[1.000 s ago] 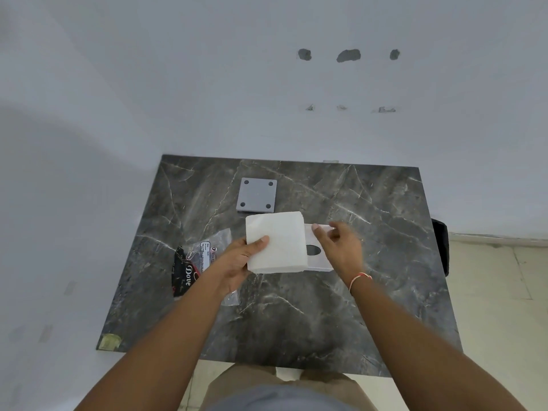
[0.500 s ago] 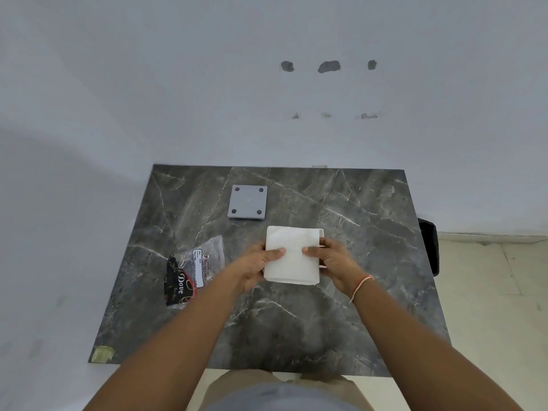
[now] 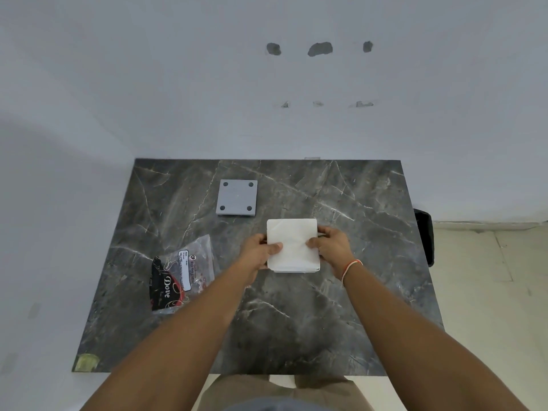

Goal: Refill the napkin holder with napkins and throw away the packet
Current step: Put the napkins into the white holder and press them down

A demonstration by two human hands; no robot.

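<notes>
A white stack of napkins lies flat over the white napkin holder, whose edge peeks out along the stack's near side. My left hand grips the stack's left side, thumb on top. My right hand grips its right side, thumb on top as well. The holder's grey square lid, with dark pads at its corners, lies further back on the table. The clear plastic packet, with a black "Dove" print, lies crumpled to the left of my left forearm.
The dark marble table stands against a white wall. A black bin sits on the floor by the table's right edge. A yellowish sticker marks the near left corner.
My left hand carried the napkin stack rightward and lowered it over the holder, which is now nearly covered. My right hand moved from the holder onto the stack's right side.
</notes>
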